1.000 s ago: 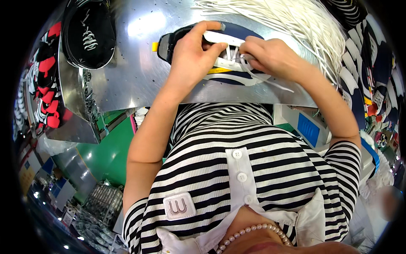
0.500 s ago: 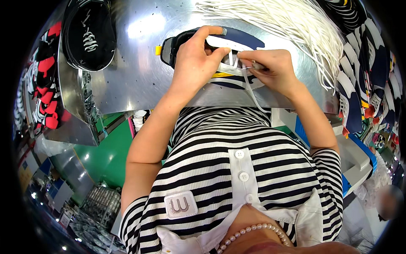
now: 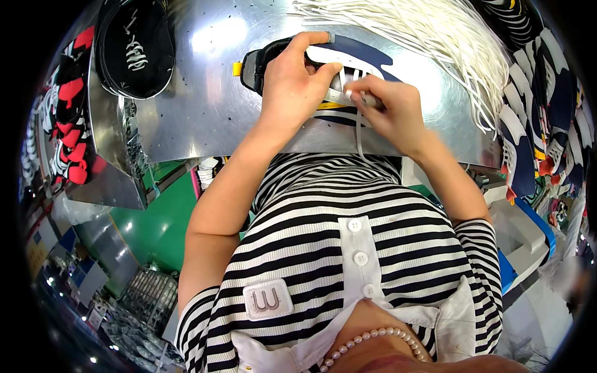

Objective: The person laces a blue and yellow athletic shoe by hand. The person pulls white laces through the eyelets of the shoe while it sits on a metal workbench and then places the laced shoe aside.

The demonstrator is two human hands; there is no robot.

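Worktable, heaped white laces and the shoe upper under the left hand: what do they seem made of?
Worktable: bare metal, likely steel, semi-polished; it throws bright glare and shows fine scratches.
White laces: probably woven textile, matte; strands look limp, fibre unclear.
Shoe upper: mixed; the smooth white panel could be leather or synthetic, the matte navy panel fabric or suede-like.
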